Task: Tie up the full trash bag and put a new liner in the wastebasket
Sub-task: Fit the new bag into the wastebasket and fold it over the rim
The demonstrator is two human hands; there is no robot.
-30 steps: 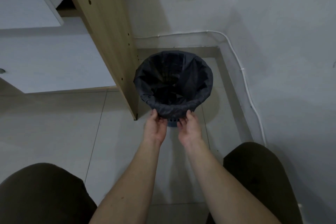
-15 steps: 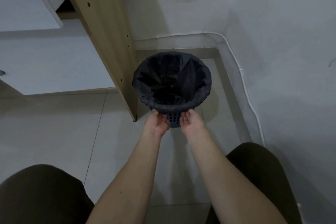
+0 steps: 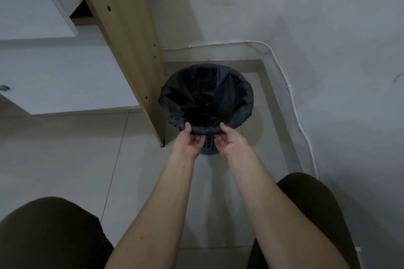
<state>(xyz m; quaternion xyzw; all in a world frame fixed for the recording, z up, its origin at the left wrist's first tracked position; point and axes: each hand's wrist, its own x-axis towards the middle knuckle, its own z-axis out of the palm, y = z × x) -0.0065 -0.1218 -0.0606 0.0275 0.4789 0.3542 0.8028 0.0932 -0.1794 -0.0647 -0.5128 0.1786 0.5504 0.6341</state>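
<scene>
A: What sits nearest the camera?

B: Two knees in dark trousers [image 3: 50,233] fill the lower corners of the frame, and two bare forearms run up from the bottom edge toward the centre.

A: And the hands?

B: The left hand [image 3: 188,141] and the right hand [image 3: 231,141] meet at the near edge of the wastebasket [image 3: 208,145], just below the middle of the frame. Each thumb lies over the rolled edge of the black liner [image 3: 231,91] while the fingers curl beneath it, so both hands are clamped on that rolled edge, a little apart from each other.

A: Where is the liner itself?

B: It lies inside the wastebasket at the centre of the frame, its top folded out over the rim all the way round. Below the hands a strip of the basket's perforated bluish wall shows.

A: What stands around it?

B: The basket stands on a pale tiled floor [image 3: 65,148]. Just beside it on the left a wooden panel [image 3: 129,46] slants up toward the top of the frame. Behind and to the right rise white walls [image 3: 328,28], with a thin white cable [image 3: 293,98] running along the back wall and down the right one.
</scene>
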